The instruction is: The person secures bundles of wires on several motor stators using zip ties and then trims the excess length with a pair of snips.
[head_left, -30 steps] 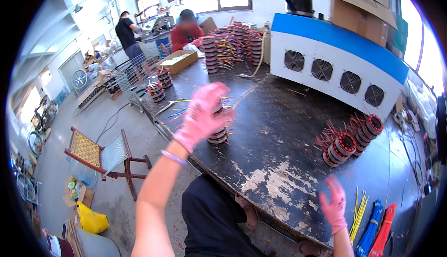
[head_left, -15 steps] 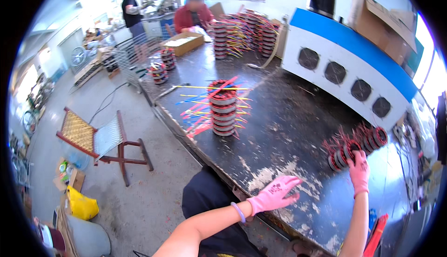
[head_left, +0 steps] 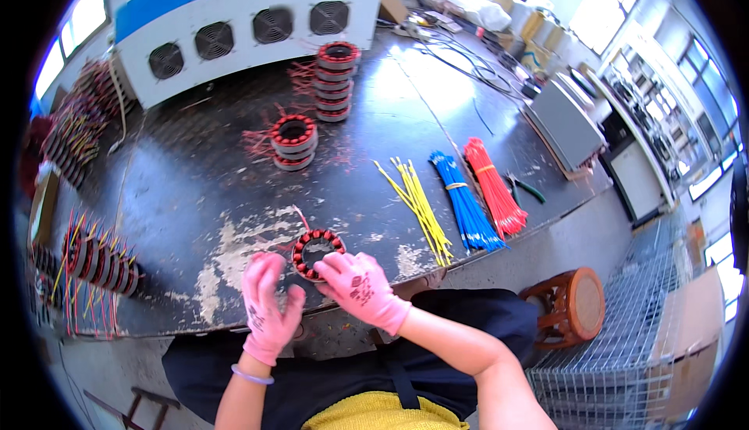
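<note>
A ring-shaped motor stator (head_left: 310, 238) with red copper coils rests near the table's front edge, directly before me. My right hand (head_left: 363, 290), in a pink glove, has its thumb and fingers closed on the near right side of the ring. Beside the ring's left side is my left hand (head_left: 269, 305), also pink-gloved, fingers and thumb apart with nothing between them. Farther back stand a short stack of stators (head_left: 293, 157) and a taller stack (head_left: 333, 91), with thin red leads trailing to their left.
Yellow wires (head_left: 421, 208), a blue wire bundle (head_left: 464, 200), a red wire bundle (head_left: 495, 188) and pliers (head_left: 524, 188) lie to the right. Wired stators (head_left: 101, 262) stand at left. A blue-and-white machine (head_left: 242, 52) spans the back; a wooden stool (head_left: 585, 305) stands beyond the front edge.
My view has swung right. My right hand has brought a stator from the group at the table's right to the spot before me, and my left hand has come up beside it.
</note>
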Tool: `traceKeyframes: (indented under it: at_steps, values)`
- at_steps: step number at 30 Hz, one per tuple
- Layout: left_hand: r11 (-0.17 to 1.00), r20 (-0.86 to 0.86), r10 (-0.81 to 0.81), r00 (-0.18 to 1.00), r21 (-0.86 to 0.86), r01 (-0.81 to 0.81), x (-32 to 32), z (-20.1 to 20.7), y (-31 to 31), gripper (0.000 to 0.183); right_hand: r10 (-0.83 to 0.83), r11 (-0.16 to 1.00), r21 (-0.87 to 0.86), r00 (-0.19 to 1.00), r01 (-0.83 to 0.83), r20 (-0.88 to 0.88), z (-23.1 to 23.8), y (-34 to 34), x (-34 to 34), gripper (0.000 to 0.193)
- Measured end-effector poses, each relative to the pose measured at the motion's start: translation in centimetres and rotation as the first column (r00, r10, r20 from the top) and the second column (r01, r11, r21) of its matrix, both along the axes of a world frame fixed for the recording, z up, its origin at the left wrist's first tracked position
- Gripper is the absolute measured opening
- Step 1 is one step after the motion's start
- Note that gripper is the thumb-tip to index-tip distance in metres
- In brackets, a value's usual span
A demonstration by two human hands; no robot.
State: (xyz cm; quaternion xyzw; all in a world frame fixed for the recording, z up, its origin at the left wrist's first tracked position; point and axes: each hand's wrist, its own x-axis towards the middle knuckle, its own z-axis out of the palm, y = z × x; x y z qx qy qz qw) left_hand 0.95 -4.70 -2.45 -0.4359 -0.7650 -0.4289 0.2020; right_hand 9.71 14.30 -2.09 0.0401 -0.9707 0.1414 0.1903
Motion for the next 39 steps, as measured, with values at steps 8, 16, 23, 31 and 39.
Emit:
traceKeyframes:
  at_steps: [8,16,23,31,39]
  values:
    - [0.961,-0.048,-0.023,0.999,-0.277,0.009,2.2,1.4,4.8,0.051,-0.34,0.919,-0.258,0.929,0.297,-0.143,3.0,5.2,6.3,0.023]
    - [0.91,-0.077,-0.066,0.995,-0.414,0.029,2.2,0.8,5.4,0.05,-0.602,0.73,-0.068,0.687,0.68,0.407,1.1,12.1,11.6,0.052]
    - [0.844,-0.04,-0.188,0.981,-0.517,0.141,1.7,3.1,1.6,0.043,-0.396,0.362,-0.712,0.791,0.601,0.466,2.4,11.3,14.3,0.034]
    - [0.831,0.024,-0.205,0.979,-0.524,0.187,1.3,4.1,-0.1,0.043,-0.479,0.62,-0.555,0.828,0.554,0.292,1.7,13.5,14.3,0.038]
    - [0.825,0.086,-0.295,0.952,-0.479,0.299,-0.7,4.4,-1.8,0.041,-0.376,0.208,-0.927,0.9,0.313,0.22,5.9,12.8,13.6,0.033]
